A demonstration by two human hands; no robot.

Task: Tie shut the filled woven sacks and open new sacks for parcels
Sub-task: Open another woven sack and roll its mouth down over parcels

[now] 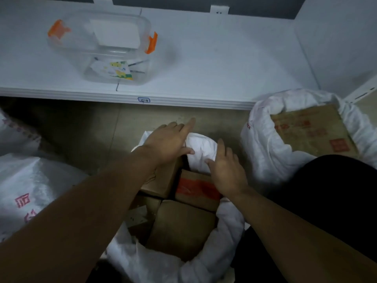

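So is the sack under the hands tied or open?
Open: sack rim rolled down around exposed cardboard boxes; left hand and right hand rest on it.

The sack (228,231) is white woven plastic, kinda crinkly with a faint sheen. The boxes (181,227) inside are plain matt brown cardboard, one with shiny red tape (195,188). The tub (81,58) on the smooth white shelf (224,58) is clear plastic with orange clips (152,42).

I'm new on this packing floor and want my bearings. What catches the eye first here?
Both bare arms reach into the centre, where the left hand and right hand rest on the far rim of an open white sack packed with cardboard boxes. To the right stands a second open sack; on the white shelf beyond, a clear container with orange clips.
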